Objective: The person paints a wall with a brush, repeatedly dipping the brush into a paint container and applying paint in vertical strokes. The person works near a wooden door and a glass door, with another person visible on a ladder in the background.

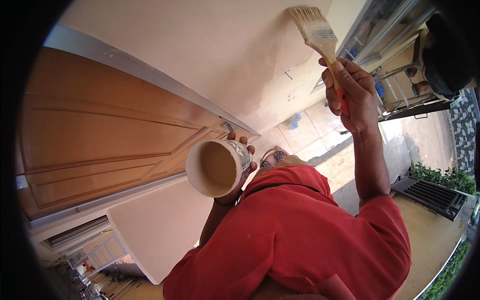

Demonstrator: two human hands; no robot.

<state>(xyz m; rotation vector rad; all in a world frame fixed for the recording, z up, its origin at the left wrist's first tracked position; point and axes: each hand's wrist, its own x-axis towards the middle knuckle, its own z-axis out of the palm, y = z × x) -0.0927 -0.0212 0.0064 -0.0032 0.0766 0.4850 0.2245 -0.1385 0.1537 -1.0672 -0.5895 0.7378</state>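
Observation:
My right hand (354, 92) is closed around the wooden handle of a flat paintbrush (318, 35), whose handle has a red end. The brush's pale, paint-coated bristles are at the wall (225, 48); whether they touch it I cannot tell. The wall shows darker, damp-looking patches, and a nail (288, 75) sticks out of it. In my left hand (250, 153) is a round plastic tub (215, 168), tilted towards the camera, with beige paint inside. My left fingers wrap its far side, and the palm is hidden behind it.
A brown panelled wooden door (112, 131) in a grey frame stands at the left. Blue-tinted bottles (295, 122) stand on the floor tiles by the wall. At the upper right, a person in dark headwear (446, 56) is near a metal ladder (399, 88). A black metal grille (431, 197) lies at the right.

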